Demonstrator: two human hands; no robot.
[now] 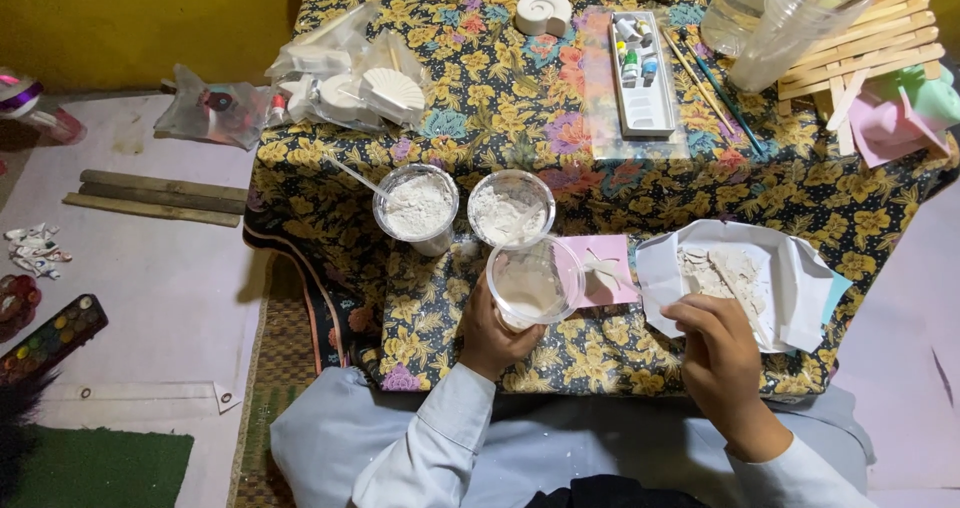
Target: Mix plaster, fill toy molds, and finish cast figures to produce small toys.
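Head view: left hand (492, 336) grips a clear plastic cup (533, 283) at lower centre, tilted over the tabletop (480, 118). Right hand (716, 353) pinches the white paper (790, 278) of powder, steadying it, lower right.

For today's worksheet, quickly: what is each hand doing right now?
Left hand: closed around a clear plastic cup.
Right hand: fingers on the white paper holding powder; grip cannot be told.

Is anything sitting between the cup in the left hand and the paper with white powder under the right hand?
Only a pink silicone mould lies flat on the cloth between the clear plastic cup in the left hand and the folded white paper at the right hand. Nothing tall stands there.
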